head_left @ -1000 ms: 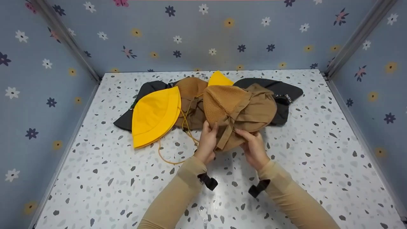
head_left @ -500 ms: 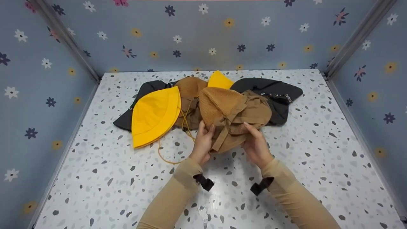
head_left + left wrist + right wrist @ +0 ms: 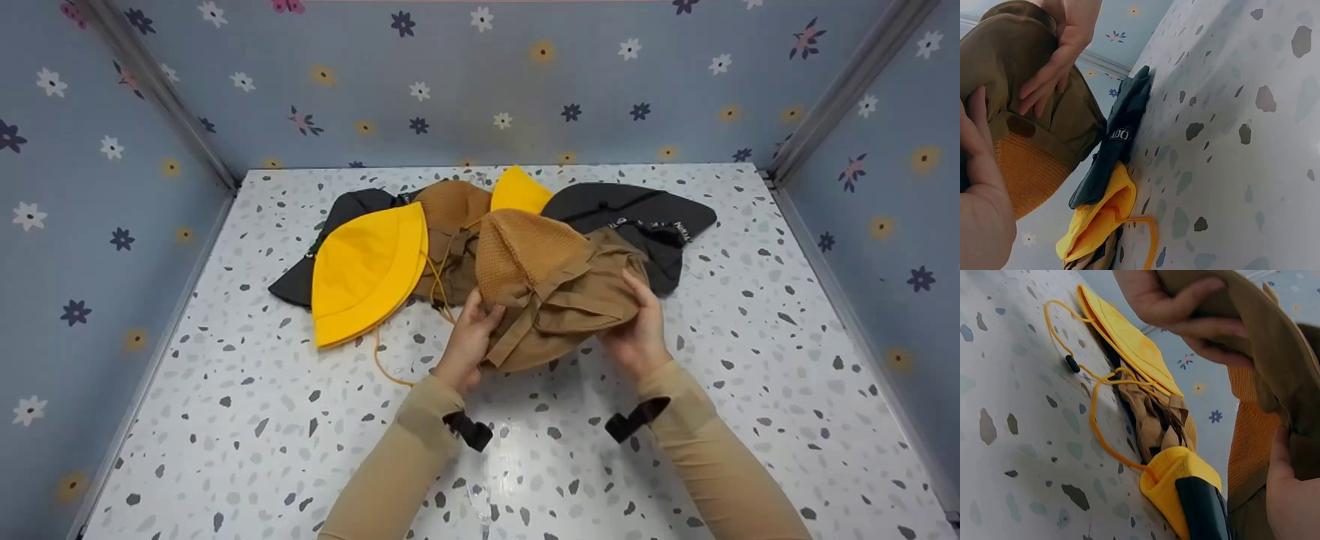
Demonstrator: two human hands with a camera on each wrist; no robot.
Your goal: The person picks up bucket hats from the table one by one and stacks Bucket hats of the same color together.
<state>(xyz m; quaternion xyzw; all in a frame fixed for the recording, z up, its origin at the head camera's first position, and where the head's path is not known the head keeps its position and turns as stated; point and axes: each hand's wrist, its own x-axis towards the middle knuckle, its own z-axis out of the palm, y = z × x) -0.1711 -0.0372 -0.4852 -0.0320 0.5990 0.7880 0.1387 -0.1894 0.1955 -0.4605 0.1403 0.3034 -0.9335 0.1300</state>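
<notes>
Though the brown hat [image 3: 574, 289] partly hides both, my left hand [image 3: 466, 339] and right hand [image 3: 641, 330] pinch it; crown [image 3: 525, 244] points away-left, long axis unclear.

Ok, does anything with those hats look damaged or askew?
No damage shows. The held brown hat looks rumpled, while the cord of the front yellow hat strays onto the table, a little untidily.

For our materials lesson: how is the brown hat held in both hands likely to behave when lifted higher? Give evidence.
The brown hat would probably flop, since its cloth is creased and puckered between the left hand and right hand. Its crown looks coarsely woven, so it seems unlikely to slip. The cloth strap appears loose-ended and may dangle.
</notes>
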